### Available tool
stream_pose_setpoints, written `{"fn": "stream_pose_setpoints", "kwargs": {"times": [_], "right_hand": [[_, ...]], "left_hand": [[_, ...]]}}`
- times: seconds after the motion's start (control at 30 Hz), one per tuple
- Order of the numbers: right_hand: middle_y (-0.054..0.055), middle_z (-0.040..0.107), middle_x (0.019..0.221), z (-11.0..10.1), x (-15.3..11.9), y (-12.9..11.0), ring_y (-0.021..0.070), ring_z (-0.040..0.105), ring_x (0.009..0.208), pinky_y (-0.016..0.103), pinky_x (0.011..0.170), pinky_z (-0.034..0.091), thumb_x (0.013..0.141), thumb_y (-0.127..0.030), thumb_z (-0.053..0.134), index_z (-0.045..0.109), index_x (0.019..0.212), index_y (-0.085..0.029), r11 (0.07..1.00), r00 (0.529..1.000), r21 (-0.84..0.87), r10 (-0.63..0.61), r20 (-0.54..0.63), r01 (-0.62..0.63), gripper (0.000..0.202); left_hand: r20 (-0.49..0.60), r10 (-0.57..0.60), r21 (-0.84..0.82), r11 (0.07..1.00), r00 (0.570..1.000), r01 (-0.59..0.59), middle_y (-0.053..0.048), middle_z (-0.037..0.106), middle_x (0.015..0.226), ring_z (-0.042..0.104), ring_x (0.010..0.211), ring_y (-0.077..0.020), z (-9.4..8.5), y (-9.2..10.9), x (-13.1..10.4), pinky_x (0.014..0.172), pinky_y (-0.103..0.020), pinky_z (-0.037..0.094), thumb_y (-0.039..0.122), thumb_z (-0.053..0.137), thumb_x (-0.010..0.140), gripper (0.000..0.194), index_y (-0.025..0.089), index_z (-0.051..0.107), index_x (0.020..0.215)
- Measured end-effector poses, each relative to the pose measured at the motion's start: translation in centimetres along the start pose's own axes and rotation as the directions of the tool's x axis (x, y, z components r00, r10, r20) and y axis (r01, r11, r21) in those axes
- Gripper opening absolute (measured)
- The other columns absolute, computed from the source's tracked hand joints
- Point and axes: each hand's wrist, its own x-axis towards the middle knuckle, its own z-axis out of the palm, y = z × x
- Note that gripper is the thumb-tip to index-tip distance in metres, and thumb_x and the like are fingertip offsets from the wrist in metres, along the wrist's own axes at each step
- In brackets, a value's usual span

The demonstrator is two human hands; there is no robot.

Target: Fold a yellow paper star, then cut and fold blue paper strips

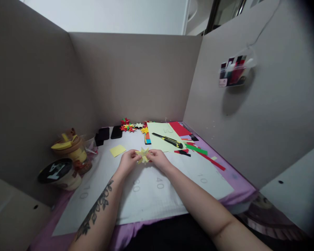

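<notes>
A pale yellow folded paper star [143, 155] is held just above the white sheet, between my two hands. My left hand [130, 161] pinches its left points, and my right hand [159, 159] pinches its right side. Several star points stick up between the fingers; the fingertips partly cover the rest. To the left of my left hand lies a yellow square of paper [117, 150]. Beyond my right hand a yellow and black utility knife [170, 141] rests on a pale green sheet [157, 127].
Finished paper stars [128, 127] in several colours sit at the back near two dark phones [117, 132]. Paper strips [199, 150] lie at the right. Cups and a lidded tub [60, 174] stand along the left wall. Grey partitions [138, 76] enclose the table.
</notes>
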Motion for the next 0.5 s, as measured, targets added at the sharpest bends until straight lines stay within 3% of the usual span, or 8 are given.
{"fn": "stream_pose_setpoints", "kwargs": {"times": [0.13,0.23,0.3,0.4,0.43,0.5], "right_hand": [[-0.002,0.06,0.06,0.1,-0.1,0.0,0.0128,0.052,0.056,0.026,0.056,0.041,0.062,-0.03,0.071,0.066,0.07,-0.015,0.997,0.998,-0.057,-0.057,-0.029,0.056,0.018],[0.004,0.065,0.075,-0.1,-0.5,-0.8,0.0191,0.058,0.075,0.033,0.07,0.046,0.067,-0.029,0.07,0.067,0.069,-0.018,0.951,0.953,-0.179,-0.276,-0.12,0.253,0.011],[0.006,0.066,0.089,-0.5,-0.9,-1.4,0.022,0.057,0.09,0.039,0.082,0.044,0.073,-0.026,0.065,0.069,0.073,-0.022,0.816,0.839,-0.363,-0.526,-0.139,0.451,0.005],[0.005,0.064,0.101,-0.8,-1.5,-1.8,0.023,0.053,0.099,0.044,0.089,0.042,0.076,-0.015,0.059,0.071,0.081,-0.029,0.473,0.62,-0.61,-0.784,0.036,0.635,0.019],[0.005,0.063,0.104,-0.9,-1.6,-1.8,0.023,0.052,0.1,0.044,0.089,0.042,0.075,-0.012,0.057,0.071,0.084,-0.03,0.396,0.583,-0.643,-0.807,0.098,0.655,0.024],[0.003,0.059,0.113,-0.9,-1.7,-1.6,0.0236,0.05,0.105,0.045,0.092,0.041,0.074,-0.007,0.055,0.071,0.088,-0.032,0.324,0.562,-0.667,-0.809,0.171,0.67,0.033]], "left_hand": [[0.0,0.068,0.054,0.996,0.998,-0.068,-0.002,0.065,0.067,0.06,0.063,-0.0161,0.5,0.4,-0.3,0.059,-0.024,0.043,0.027,0.065,0.067,0.016,0.016,0.063,0.079],[-0.057,0.109,-0.046,0.993,0.992,-0.112,-0.005,0.067,0.084,0.061,0.077,-0.017,0.8,1.1,-0.6,0.07,-0.026,0.045,0.034,0.064,0.072,0.022,0.017,0.064,0.087],[-0.086,0.011,-0.252,0.967,0.996,-0.032,-0.007,0.065,0.096,0.061,0.085,-0.0172,0.8,1.6,-0.9,0.076,-0.028,0.047,0.044,0.061,0.076,0.034,0.018,0.062,0.098],[0.102,-0.167,-0.506,0.84,0.981,0.195,-0.007,0.063,0.09,0.061,0.075,-0.0148,0.6,2.2,-1.3,0.071,-0.029,0.049,0.05,0.063,0.074,0.048,0.017,0.057,0.107],[0.173,-0.184,-0.523,0.816,0.968,0.248,-0.005,0.063,0.084,0.06,0.069,-0.013,0.5,2.3,-1.5,0.067,-0.027,0.048,0.047,0.068,0.071,0.049,0.016,0.056,0.108],[0.233,-0.177,-0.511,0.814,0.956,0.275,-0.001,0.061,0.075,0.058,0.062,-0.0102,0.4,2.5,-1.6,0.062,-0.022,0.046,0.038,0.075,0.065,0.053,0.017,0.055,0.109]]}}
